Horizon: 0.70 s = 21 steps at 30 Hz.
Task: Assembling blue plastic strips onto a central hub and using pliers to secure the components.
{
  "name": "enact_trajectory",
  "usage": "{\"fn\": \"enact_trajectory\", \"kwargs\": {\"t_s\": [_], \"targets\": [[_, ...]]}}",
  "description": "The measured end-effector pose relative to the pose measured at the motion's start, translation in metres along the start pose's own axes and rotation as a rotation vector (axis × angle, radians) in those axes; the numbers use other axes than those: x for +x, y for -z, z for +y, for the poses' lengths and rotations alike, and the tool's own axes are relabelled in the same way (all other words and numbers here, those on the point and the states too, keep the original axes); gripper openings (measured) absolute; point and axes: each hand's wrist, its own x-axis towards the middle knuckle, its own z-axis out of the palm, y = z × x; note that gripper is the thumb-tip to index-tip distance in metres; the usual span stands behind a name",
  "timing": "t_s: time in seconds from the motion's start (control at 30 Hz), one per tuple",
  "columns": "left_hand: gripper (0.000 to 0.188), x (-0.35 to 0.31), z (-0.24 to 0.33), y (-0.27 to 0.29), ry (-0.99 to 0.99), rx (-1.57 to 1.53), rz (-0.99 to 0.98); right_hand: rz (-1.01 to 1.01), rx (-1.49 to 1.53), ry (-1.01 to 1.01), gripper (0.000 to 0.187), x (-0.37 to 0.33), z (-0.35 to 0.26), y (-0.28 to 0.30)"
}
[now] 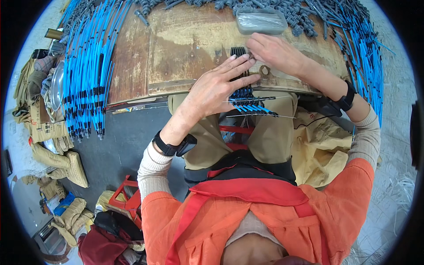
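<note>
A flat row of thin black-and-blue tubes (pixel 252 107) lies side by side at the table's near edge, its near ends sticking out over my lap. Two thin rods (pixel 260 115) cross the row near those ends. My left hand (pixel 216 86) rests flat across the tubes with its fingers stretched out, covering their middle. At the far right corner of the row, my right hand (pixel 276 53) has its fingers pressed together. Whatever is in that pinch is too small or hidden to make out. Just beyond it stands a clear plastic box (pixel 261 31) holding thin whitish strips.
Many blue tubes with black bands (pixel 86 75) hang over the worn wooden table (pixel 172 53) at left; more blue tubes (pixel 364 66) lie at right. Grey plastic fittings (pixel 300 20) are heaped along the back. A red stool (pixel 128 194) and brown paper (pixel 322 150) are below.
</note>
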Motion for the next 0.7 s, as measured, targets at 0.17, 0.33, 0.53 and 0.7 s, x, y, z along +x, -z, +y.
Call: {"fn": "enact_trajectory", "kwargs": {"t_s": [0.17,0.33,0.53,0.7], "targets": [[0.073,0.0,0.0,0.002,0.011,-0.036,-0.008,-0.037,0.085,-0.13,0.018,0.0,-0.007,0.008],[0.071,0.0,0.0,0.001,0.01,-0.029,-0.02,-0.089,0.019,-0.182,0.018,0.002,-0.012,0.011],[0.08,-0.002,-0.002,-0.002,-0.009,0.04,0.017,-0.076,0.202,-0.093,0.041,-0.012,-0.028,0.048],[0.076,-0.004,0.001,-0.003,-0.036,-0.095,0.066,-0.069,1.106,-0.005,0.062,-0.019,-0.093,0.036]]}}
